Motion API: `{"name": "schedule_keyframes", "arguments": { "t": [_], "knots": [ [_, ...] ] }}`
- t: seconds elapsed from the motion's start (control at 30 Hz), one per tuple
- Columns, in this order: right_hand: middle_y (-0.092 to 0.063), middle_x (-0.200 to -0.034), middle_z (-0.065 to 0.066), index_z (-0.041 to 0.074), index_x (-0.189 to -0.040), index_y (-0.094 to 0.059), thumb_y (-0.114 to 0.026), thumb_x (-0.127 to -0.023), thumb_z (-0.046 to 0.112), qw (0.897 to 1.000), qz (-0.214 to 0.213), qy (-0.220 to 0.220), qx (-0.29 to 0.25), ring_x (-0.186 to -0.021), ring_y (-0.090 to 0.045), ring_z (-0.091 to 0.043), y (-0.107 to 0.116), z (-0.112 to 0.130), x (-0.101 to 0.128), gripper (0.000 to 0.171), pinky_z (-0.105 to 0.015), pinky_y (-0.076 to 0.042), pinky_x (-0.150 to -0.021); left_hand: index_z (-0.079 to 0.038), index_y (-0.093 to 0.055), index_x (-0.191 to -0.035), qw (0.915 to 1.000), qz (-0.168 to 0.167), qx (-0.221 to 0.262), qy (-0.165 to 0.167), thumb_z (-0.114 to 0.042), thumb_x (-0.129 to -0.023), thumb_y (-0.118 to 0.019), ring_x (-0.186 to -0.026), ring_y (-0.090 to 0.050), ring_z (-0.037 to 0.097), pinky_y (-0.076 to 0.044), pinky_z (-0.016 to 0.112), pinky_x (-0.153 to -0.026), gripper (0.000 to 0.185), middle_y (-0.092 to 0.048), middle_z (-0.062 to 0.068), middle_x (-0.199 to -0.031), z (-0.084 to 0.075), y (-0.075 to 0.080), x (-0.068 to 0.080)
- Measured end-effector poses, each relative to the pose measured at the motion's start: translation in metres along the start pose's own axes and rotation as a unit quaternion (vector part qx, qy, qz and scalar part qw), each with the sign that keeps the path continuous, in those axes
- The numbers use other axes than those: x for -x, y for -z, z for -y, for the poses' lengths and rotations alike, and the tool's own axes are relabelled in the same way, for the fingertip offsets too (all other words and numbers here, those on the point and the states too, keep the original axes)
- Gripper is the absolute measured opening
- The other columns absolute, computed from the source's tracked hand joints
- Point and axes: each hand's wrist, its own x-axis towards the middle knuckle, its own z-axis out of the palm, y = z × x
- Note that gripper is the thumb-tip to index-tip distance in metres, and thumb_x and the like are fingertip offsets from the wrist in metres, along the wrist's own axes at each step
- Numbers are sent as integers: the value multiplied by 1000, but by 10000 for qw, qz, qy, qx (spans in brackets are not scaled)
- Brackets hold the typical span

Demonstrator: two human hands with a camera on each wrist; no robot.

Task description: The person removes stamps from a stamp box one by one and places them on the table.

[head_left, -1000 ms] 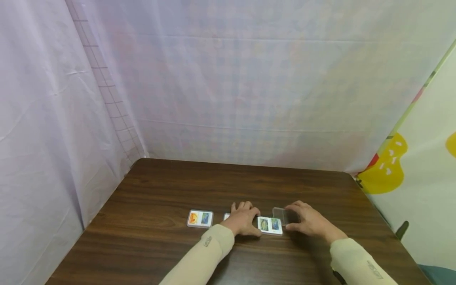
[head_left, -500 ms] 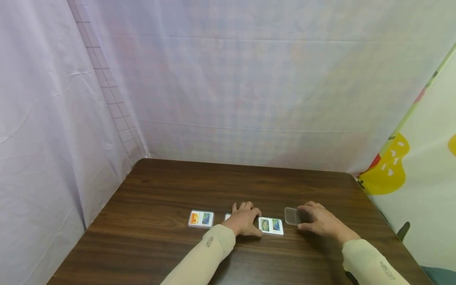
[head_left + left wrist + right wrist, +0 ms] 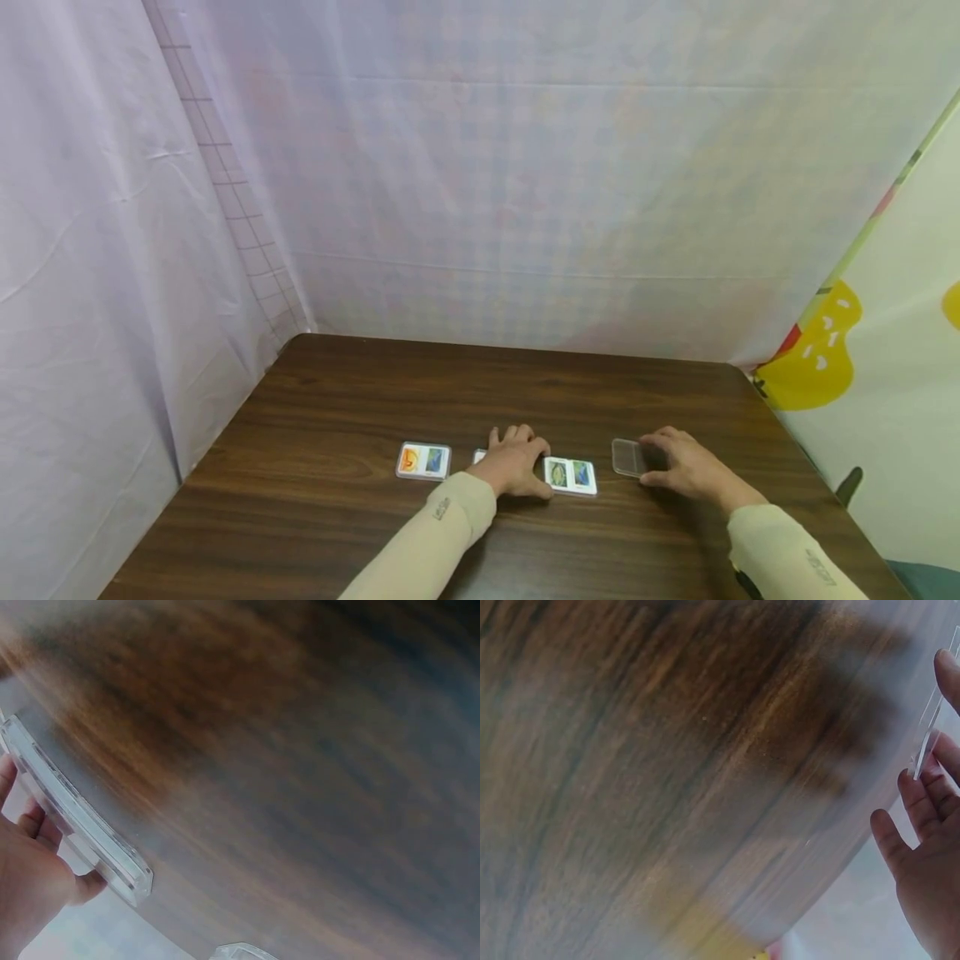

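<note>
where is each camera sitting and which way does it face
Head: worn on the head, looking forward and down at the table, card cases and curtain; both hands and sleeves show.
Left wrist: close over the tabletop beside the left hand; fingers touch a clear case edge.
Right wrist: low over the wood; the right hand fingers hold a clear lid.
Shared: head and right wrist both show the lid; all show the table.

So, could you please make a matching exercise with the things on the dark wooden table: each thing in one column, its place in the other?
Things:
1. clear empty plastic lid
2. card case with orange and blue pictures
3. card case with green and blue pictures

Places:
A. farthest left, untouched
B. at the right hand's fingers
C. between both hands, touched by the left hand

Pairs: 1-B, 2-A, 3-C
</note>
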Motion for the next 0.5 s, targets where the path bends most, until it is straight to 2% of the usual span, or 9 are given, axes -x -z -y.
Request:
{"name": "schedule_keyframes", "arguments": {
  "t": [0.2, 0.5],
  "knots": [
    [-57, -115, -17, -2, -122, -61, -85, -75, 32, 9999, 109, -42, -17, -102, -56, -35, -1, 0, 0, 62, -55, -48, -84, -26, -62, -120, 10000, 34, -43, -8, -50, -73, -81, -121, -44, 20, -30, 52, -106, 56, -50, 0, -126, 0, 1, -1],
    [-57, -115, -18, -2, -121, -62, -86, -74, 31, 9999, 131, -33, 41, -103, -55, -37, -2, 3, -1, 62, -57, -47, -84, -26, -63, -120, 9999, 54, -94, -90, -52, -73, -80, -114, -44, 17, -34, 39, -96, 56, -50, -1, -121, 2, -1, -2]
  ]
}}
